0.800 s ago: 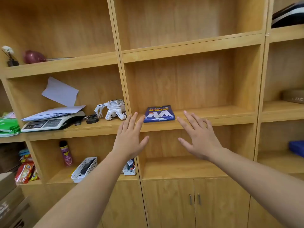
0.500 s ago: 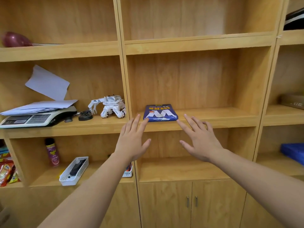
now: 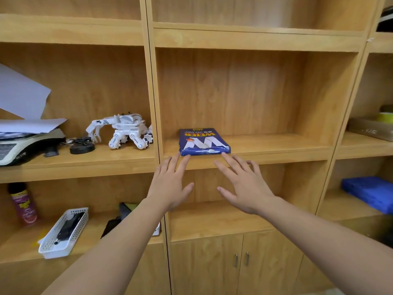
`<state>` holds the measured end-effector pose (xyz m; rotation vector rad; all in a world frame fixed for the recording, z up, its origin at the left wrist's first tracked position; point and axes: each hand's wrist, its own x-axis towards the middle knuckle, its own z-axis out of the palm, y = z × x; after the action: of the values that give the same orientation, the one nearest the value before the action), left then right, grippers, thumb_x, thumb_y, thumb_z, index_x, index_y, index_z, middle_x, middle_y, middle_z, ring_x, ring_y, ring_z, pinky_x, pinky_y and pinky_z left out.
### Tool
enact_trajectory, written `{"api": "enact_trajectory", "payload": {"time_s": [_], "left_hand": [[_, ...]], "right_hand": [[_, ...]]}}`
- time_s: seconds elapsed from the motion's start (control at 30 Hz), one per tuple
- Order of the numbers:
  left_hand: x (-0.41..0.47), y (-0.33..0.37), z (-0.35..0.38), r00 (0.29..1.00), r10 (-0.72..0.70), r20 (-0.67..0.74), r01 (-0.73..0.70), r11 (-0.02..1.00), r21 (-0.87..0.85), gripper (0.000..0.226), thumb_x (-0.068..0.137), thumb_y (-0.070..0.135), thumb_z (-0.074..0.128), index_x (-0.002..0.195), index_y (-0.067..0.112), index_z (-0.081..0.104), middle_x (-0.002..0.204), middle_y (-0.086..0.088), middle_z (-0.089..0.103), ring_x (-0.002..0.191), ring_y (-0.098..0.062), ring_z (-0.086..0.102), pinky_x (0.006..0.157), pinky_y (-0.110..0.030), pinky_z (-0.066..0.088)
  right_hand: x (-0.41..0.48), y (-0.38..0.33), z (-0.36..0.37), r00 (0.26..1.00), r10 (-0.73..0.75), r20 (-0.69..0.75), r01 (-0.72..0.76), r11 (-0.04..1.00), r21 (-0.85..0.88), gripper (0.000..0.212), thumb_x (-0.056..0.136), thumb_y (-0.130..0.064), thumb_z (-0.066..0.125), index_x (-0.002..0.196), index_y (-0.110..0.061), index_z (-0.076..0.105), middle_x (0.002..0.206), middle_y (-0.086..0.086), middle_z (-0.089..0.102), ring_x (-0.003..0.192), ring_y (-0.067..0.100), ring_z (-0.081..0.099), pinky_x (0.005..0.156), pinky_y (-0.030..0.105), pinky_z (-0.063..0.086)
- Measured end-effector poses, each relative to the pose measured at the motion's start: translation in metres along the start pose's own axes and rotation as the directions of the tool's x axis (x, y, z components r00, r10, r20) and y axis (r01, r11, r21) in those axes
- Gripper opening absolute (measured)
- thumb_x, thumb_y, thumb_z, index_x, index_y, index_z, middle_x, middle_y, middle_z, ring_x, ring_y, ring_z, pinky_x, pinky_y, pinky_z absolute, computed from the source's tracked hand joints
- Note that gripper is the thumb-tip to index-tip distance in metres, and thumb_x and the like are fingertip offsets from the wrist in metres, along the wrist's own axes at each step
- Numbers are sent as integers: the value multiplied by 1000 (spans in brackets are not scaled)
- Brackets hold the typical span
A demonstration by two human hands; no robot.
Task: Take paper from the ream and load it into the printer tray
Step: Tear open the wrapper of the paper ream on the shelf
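A blue wrapped ream of paper (image 3: 203, 141) with white lettering lies flat on the middle wooden shelf (image 3: 276, 145), near its front edge. My left hand (image 3: 172, 184) is stretched out with fingers apart, its fingertips at the ream's front left corner. My right hand (image 3: 242, 184) is spread the same way, fingertips at the front right corner. Neither hand holds anything. No printer or tray is in view.
A vertical divider (image 3: 154, 92) stands just left of the ream. Beyond it sit a white toy robot (image 3: 122, 130), a scale (image 3: 23, 143) under loose sheets, and below a spray can (image 3: 24, 205) and white basket (image 3: 63, 233). Cabinet doors (image 3: 240, 265) are underneath.
Both hands have reached forward and closer together, from below the shelf up to the ream's front corners. The view has moved nearer to the shelf.
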<state>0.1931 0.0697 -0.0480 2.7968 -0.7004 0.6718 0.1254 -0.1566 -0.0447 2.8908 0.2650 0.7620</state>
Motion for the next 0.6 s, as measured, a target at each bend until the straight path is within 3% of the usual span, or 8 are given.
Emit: {"api": "enact_trajectory", "payload": {"time_s": [0.4, 0.6], "left_hand": [[126, -26, 43, 1000, -6, 15, 5, 998, 69, 82, 95, 56, 47, 158, 33, 0, 169, -1, 3, 153, -24, 6, 123, -41, 12], [206, -31, 51, 1000, 3, 26, -4, 999, 49, 76, 94, 47, 52, 158, 25, 16, 166, -2, 18, 149, -26, 20, 119, -39, 22]], "right_hand": [[112, 64, 62, 999, 32, 5, -32, 993, 113, 70, 91, -62, 33, 153, -38, 13, 165, -4, 13, 149, 21, 15, 115, 46, 14], [178, 109, 87, 996, -63, 57, 48, 969, 244, 67, 93, -60, 42, 152, -39, 20, 165, -8, 9, 147, 16, 17, 115, 41, 16]]}}
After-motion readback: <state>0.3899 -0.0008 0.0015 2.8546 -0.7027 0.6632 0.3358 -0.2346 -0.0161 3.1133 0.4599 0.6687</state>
